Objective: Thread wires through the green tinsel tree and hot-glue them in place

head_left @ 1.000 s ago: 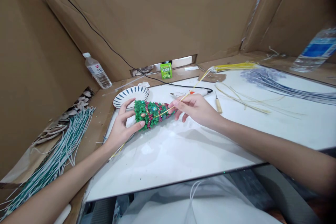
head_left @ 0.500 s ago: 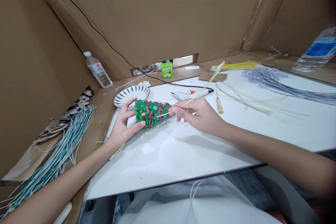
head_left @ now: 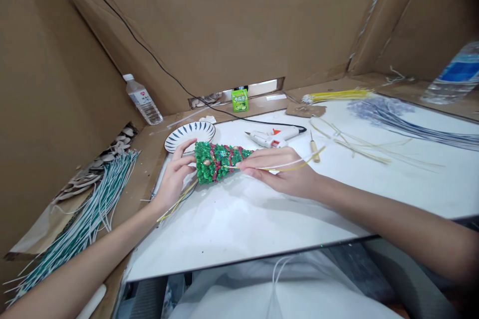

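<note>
Green tree, likely light but delicate, lies sideways between your hands, best gripped at the wide base your left hand clasps, fingers spread, as your right hand pinches thin strands.

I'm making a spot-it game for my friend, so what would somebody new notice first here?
Probably the sparkly green tree with red trim, lying on its side between the left hand and the right hand. Next, maybe the striped plate just behind it, or the big spray of green and white strands at the far left.
</note>
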`<state>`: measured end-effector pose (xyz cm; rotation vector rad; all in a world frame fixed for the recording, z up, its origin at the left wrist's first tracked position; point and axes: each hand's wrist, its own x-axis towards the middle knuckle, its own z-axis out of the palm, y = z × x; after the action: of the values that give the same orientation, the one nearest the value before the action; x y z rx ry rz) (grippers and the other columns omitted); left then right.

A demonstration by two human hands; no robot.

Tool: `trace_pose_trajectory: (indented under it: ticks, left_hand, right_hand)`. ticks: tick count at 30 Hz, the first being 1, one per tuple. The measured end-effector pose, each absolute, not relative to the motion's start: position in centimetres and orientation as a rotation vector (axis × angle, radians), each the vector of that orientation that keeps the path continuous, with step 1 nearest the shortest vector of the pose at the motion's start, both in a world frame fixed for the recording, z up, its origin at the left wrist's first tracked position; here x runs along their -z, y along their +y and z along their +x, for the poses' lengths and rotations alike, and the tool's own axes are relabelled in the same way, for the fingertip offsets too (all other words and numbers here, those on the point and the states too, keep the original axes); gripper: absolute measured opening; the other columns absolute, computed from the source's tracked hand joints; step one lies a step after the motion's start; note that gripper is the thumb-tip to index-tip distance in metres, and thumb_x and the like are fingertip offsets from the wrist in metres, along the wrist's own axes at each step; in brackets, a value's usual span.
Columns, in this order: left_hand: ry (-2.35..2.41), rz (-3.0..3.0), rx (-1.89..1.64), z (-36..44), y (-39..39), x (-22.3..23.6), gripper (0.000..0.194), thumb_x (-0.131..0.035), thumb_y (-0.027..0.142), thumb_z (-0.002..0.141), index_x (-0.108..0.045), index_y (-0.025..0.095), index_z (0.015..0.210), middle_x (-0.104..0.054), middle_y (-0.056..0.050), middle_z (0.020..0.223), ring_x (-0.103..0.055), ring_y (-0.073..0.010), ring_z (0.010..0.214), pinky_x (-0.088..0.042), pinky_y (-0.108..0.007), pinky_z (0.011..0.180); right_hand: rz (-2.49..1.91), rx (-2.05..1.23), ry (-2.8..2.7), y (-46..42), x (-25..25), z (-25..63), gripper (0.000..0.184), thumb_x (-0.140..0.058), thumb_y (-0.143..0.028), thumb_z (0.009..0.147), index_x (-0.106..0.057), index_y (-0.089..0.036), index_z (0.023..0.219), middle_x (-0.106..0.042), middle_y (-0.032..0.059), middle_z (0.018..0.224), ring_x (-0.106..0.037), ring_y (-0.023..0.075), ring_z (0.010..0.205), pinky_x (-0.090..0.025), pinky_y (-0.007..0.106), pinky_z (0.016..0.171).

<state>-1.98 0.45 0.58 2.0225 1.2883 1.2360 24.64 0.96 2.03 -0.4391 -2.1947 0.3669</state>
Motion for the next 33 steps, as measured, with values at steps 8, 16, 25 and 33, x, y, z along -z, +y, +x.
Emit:
trace_pose_trajectory:
  ticks: [8, 16, 25, 33]
  left_hand:
    - [1.308, 2.081, -1.172, -1.4, 0.6, -0.3, 0.022, -0.064, 0.038, 0.076, -0.071, 0.023, 0.090, -0.040, -0.005, 0.138, -0.035, -0.0231, 0.131, -0.026, -0.035, 0.112]
    - [1.297, 2.102, -1.174, -1.5, 0.7, -0.2, 0.024, -0.064, 0.040, 0.075, -0.071, 0.023, 0.090, -0.039, -0.006, 0.138, -0.035, -0.0225, 0.131, -0.024, -0.036, 0.113]
    - [1.300, 2.060, -1.062, -1.5, 1.2, 0.0, 0.034, -0.061, 0.051, 0.073, -0.069, 0.021, 0.087, -0.028, -0.005, 0.146, -0.022, -0.0235, 0.138, -0.016, -0.035, 0.115]
    - [1.278, 2.033, -0.991, -1.0, 1.2, -0.3, 0.033, -0.061, 0.054, 0.072, -0.070, 0.024, 0.084, -0.037, -0.005, 0.140, -0.019, -0.0251, 0.138, -0.010, -0.041, 0.116]
  right_hand:
    - [-0.404, -0.274, -2.326, 1.0, -2.0, 25.0, 0.027, -0.048, -0.025, 0.089, -0.064, -0.020, 0.109, -0.067, 0.0039, 0.102, -0.062, 0.0127, 0.087, -0.052, 0.028, 0.075]
    - [-0.499, -0.640, -2.214, 1.2, -1.2, 24.2, 0.028, -0.049, -0.031, 0.089, -0.064, -0.022, 0.110, -0.067, 0.0037, 0.098, -0.061, 0.0106, 0.081, -0.050, 0.026, 0.071]
    - [-0.679, -1.152, -1.960, 1.1, -0.5, 23.3, 0.034, -0.054, -0.043, 0.083, -0.067, -0.020, 0.105, -0.066, 0.0050, 0.097, -0.057, 0.0071, 0.063, -0.049, 0.021, 0.053]
    - [-0.671, -0.994, -1.994, 0.8, -0.7, 23.2, 0.031, -0.053, -0.041, 0.085, -0.068, -0.022, 0.103, -0.067, 0.0044, 0.091, -0.056, 0.0082, 0.063, -0.049, 0.025, 0.060]
